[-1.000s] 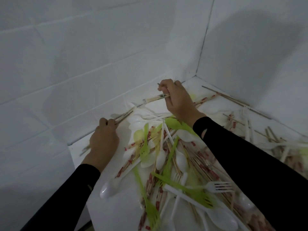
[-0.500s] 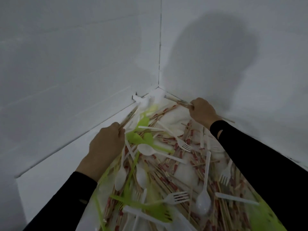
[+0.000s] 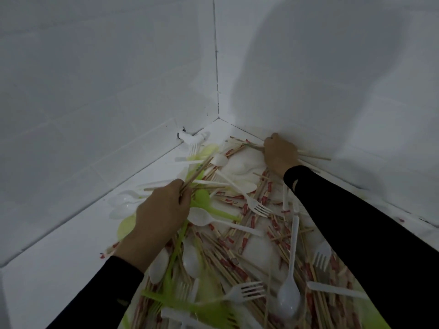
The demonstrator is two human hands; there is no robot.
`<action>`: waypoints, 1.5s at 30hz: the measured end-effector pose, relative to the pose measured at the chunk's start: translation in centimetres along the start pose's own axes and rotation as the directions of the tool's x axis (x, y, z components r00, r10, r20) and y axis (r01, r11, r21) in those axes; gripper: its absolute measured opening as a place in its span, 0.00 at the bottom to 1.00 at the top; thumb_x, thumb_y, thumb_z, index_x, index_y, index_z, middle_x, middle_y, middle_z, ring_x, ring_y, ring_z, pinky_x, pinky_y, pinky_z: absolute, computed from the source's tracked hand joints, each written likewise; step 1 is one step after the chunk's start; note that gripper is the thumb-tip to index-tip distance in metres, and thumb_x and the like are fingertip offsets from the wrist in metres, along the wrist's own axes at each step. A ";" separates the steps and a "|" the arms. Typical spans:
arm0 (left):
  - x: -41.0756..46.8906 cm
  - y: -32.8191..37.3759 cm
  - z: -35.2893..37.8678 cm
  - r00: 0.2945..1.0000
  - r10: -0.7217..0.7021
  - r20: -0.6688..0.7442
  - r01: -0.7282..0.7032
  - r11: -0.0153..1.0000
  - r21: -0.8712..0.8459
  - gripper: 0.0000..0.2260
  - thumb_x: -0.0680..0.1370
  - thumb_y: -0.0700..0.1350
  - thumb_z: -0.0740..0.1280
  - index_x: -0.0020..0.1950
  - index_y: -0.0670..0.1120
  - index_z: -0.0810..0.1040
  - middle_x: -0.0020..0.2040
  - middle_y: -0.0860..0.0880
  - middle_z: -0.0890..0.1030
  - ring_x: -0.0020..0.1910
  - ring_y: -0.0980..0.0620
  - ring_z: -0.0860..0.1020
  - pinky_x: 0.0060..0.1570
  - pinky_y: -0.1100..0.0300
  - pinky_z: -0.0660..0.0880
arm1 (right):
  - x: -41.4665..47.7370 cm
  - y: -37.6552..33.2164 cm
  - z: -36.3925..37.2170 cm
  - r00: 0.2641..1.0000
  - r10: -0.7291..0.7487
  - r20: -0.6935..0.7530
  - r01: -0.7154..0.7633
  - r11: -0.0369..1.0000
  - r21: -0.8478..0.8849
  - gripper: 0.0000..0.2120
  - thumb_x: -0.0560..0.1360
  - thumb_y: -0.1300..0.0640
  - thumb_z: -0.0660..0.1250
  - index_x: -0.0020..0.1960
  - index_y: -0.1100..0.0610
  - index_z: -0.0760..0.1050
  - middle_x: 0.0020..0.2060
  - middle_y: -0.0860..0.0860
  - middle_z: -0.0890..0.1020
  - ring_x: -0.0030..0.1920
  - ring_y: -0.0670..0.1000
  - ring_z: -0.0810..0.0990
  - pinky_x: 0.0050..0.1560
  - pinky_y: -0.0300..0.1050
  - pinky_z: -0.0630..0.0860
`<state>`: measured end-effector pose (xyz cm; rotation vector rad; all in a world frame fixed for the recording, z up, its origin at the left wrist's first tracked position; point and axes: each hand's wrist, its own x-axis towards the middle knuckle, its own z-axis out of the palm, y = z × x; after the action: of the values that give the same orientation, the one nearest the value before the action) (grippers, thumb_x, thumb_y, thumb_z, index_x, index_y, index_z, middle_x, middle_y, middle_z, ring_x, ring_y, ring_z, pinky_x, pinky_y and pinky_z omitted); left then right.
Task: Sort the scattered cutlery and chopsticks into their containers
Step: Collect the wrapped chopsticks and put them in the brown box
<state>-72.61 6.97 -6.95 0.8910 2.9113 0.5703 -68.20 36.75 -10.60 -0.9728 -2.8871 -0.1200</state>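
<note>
Corner of white worktop [image 3: 59,269], tiled walls on both sides. Heap [image 3: 237,257] of mixed cutlery fills the corner: white forks and spoons, green pcs, many chopsticks, some in red-printed wrappers [image 3: 232,201]. Left hand [image 3: 164,210] is clamped round a few bare chopsticks [image 3: 197,172], with tips fanning up-right over the heap, not aligned. Right hand [image 3: 280,153] is well apart from the left and close vs. the right wall [image 3: 332,91]. Its fingers are curled on the wall-side chopsticks [image 3: 313,156], whose ends poke out along the wall base on both sides of the fist. No containers in frame (so can't say where either lot is headed). Judgement: early in the sort, as most stock lies unsorted on the worktop. Risks from here: 1) left bundle is splayed, so a loose stick could slide out on the lift and drop back into the heap. 2) Its tips lie over a white spoon [image 3: 219,160] and green pcs, so a fast pull may drag or flick light plastic off the worktop edge, which is near the left sleeve. 3) The right-hand sticks lie along the wall, and one may be trapped under neighbours. If it is yanked, thin wood could snap or scatter the wrapped ones. 4) A white fork [image 3: 257,207] sits tines-out between the arms and could snag a sleeve. 5) Dim light and blur mean wrapped vs. bare sticks are easily mixed, causing a mis-sort.
</note>
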 end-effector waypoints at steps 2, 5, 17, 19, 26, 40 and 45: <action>-0.3 0.4 -0.4 1.000 0.013 0.004 -0.013 1.000 -0.012 0.13 0.82 0.53 0.58 0.40 0.49 0.67 0.34 0.52 0.73 0.36 0.48 0.73 0.31 0.56 0.64 | -0.6 0.3 0.0 1.000 -0.008 0.007 0.008 1.000 -0.016 0.12 0.82 0.60 0.55 0.62 0.62 0.72 0.60 0.58 0.72 0.54 0.59 0.78 0.47 0.49 0.72; -1.1 1.1 -1.4 0.999 0.028 0.019 -0.027 0.999 -0.019 0.13 0.83 0.54 0.57 0.40 0.49 0.67 0.34 0.52 0.73 0.36 0.49 0.73 0.32 0.56 0.65 | -1.9 0.5 -0.2 0.999 -0.023 0.022 0.024 0.999 -0.037 0.13 0.82 0.60 0.55 0.63 0.63 0.70 0.62 0.59 0.71 0.57 0.59 0.76 0.50 0.50 0.73; -7.6 6.2 -6.4 0.972 0.232 0.044 -0.205 0.921 -0.331 0.15 0.83 0.55 0.54 0.53 0.46 0.74 0.32 0.48 0.76 0.28 0.51 0.74 0.28 0.54 0.70 | -14.3 4.5 -10.9 0.871 0.324 -0.369 0.213 0.429 0.878 0.01 0.84 0.59 0.52 0.54 0.56 0.61 0.50 0.56 0.78 0.37 0.43 0.72 0.41 0.37 0.70; -9.9 8.3 -6.8 0.961 0.276 0.026 -0.247 0.894 -0.373 0.13 0.84 0.53 0.55 0.52 0.47 0.74 0.31 0.52 0.74 0.27 0.55 0.71 0.26 0.61 0.65 | -18.6 6.4 -13.4 0.873 0.402 -0.277 0.151 0.317 0.936 0.02 0.85 0.59 0.51 0.54 0.55 0.60 0.46 0.53 0.77 0.38 0.43 0.72 0.42 0.31 0.70; -18.7 15.0 -6.1 0.937 0.312 0.159 -0.186 0.827 -0.530 0.11 0.83 0.48 0.60 0.55 0.40 0.72 0.39 0.44 0.76 0.40 0.43 0.75 0.40 0.59 0.74 | -34.3 12.3 -16.3 0.911 0.201 0.360 -0.412 0.499 0.762 0.12 0.84 0.47 0.52 0.54 0.54 0.67 0.42 0.51 0.76 0.38 0.51 0.71 0.35 0.43 0.67; -33.4 22.9 0.0 0.885 0.431 0.176 -0.077 0.509 -0.858 0.08 0.85 0.46 0.56 0.63 0.46 0.67 0.37 0.50 0.70 0.31 0.52 0.68 0.33 0.56 0.68 | -56.0 16.7 -15.5 0.801 0.513 0.309 -0.231 -0.211 0.950 0.09 0.84 0.55 0.57 0.50 0.58 0.74 0.28 0.48 0.67 0.26 0.46 0.63 0.29 0.40 0.62; -38.3 24.3 0.8 0.911 0.396 0.118 -0.085 0.458 -0.885 0.17 0.82 0.54 0.60 0.39 0.46 0.62 0.33 0.48 0.60 0.30 0.50 0.61 0.33 0.57 0.61 | -60.9 15.6 -15.0 0.793 0.571 0.211 -0.165 -0.131 0.978 0.21 0.79 0.46 0.65 0.31 0.53 0.64 0.26 0.48 0.63 0.28 0.48 0.61 0.32 0.43 0.60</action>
<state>-27.65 4.82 -1.46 1.0546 1.7466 1.5621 -9.55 11.12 -1.82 -1.1069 -1.3588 1.5155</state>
